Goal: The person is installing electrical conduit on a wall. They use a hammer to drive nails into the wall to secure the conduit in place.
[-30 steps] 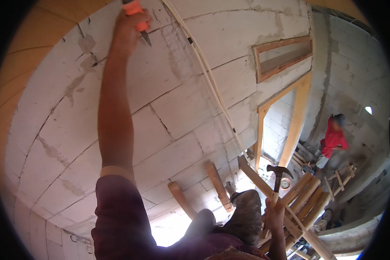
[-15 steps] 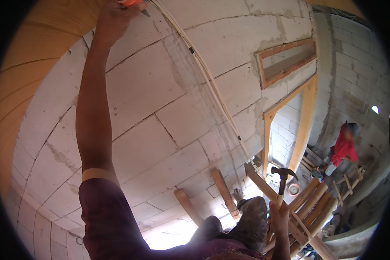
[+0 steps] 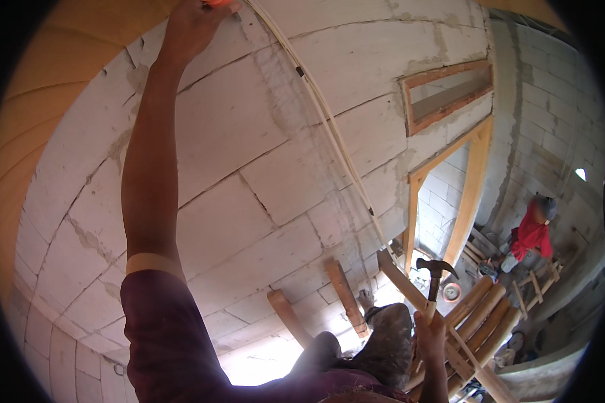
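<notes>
My left arm stretches up along the pale block wall (image 3: 242, 127). At the top edge my left hand (image 3: 193, 30) is closed around an orange object (image 3: 219, 2), mostly cut off by the picture's edge, so its kind cannot be made out. Close by that hand runs a pair of light cables (image 3: 329, 124) down the wall. Low on the right, my right hand (image 3: 430, 334) grips a claw hammer (image 3: 433, 285) by its light handle, its dark head pointing up. The hammer is apart from the wall.
Round wooden poles (image 3: 480, 316) and crossed boards lie below my right hand. Short timbers (image 3: 346, 295) stick out by the wall near my legs. A timber door frame (image 3: 474, 181) and a framed opening (image 3: 447, 97) are at right. Farther off, a person in red (image 3: 531, 235) bends over.
My left hand has shifted slightly up and right, and less of the orange object shows. My right hand with the hammer is almost unmoved. The person in red has changed posture a little.
</notes>
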### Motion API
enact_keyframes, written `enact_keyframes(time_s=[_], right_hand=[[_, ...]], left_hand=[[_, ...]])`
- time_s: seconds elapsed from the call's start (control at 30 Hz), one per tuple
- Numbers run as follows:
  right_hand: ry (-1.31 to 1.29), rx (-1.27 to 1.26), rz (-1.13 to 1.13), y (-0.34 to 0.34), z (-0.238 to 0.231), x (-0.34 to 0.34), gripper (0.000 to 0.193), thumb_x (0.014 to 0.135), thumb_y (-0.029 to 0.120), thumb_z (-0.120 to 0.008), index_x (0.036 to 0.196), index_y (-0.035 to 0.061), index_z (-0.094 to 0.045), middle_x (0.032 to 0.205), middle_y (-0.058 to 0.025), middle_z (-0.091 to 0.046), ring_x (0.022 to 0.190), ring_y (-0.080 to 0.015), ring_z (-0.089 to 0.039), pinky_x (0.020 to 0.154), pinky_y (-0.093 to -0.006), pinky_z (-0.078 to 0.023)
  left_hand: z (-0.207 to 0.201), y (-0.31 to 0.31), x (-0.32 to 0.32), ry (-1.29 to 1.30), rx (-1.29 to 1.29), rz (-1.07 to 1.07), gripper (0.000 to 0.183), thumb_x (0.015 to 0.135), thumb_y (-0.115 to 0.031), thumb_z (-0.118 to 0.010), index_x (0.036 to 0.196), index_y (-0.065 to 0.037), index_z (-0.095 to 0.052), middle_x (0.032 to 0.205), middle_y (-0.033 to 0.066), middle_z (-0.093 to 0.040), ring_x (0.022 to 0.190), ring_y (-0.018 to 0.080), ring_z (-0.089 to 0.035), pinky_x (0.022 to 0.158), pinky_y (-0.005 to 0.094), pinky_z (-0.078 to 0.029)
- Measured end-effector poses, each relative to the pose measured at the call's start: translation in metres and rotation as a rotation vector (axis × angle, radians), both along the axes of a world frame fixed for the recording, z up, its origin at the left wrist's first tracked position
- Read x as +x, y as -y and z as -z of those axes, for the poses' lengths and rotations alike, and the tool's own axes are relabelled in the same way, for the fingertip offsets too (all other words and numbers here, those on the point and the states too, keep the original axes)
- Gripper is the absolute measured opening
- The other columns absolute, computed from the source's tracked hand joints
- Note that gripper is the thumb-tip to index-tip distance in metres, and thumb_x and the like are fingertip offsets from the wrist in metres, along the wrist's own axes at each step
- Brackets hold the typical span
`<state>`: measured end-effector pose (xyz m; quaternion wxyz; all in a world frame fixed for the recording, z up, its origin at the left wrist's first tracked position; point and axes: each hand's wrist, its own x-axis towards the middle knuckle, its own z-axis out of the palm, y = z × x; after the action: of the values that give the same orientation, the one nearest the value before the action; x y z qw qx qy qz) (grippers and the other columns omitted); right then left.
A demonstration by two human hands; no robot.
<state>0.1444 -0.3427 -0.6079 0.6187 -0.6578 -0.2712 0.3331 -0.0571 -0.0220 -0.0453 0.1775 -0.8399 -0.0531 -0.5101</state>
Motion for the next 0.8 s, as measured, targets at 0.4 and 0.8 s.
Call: enact_keyframes(time_s=[0.4,0.8], right_hand=[[0.101,0.204,-0.145,-0.044,-0.07,0.001,0.033,0.103,0.036,-0.041,0.09,0.0063,-0.049,0.053,0.0015,-0.043,0.039,-0.0072,-0.042,0.037,-0.0242,-0.032],[0.716,0.949,0.042,-0.161,-0.343,-0.035,0.041,0.097,0.04,-0.05,0.1,-0.0006,-0.05,0.07,-0.021,-0.062,0.065,-0.0384,-0.064,0.057,-0.0425,-0.049]], left_hand=[[-0.003,0.004,0.014,-0.028,-0.101,-0.035,0.024,0.078,0.004,-0.063,0.1,-0.003,-0.056,0.088,0.0031,-0.062,0.083,0.0122,-0.059,0.075,0.0302,-0.05],[0.0,-0.003,0.013,-0.098,-0.029,0.091,0.03,0.079,0.007,-0.058,0.108,-0.003,-0.058,0.086,0.0052,-0.065,0.078,0.0145,-0.063,0.072,0.0289,-0.052]])
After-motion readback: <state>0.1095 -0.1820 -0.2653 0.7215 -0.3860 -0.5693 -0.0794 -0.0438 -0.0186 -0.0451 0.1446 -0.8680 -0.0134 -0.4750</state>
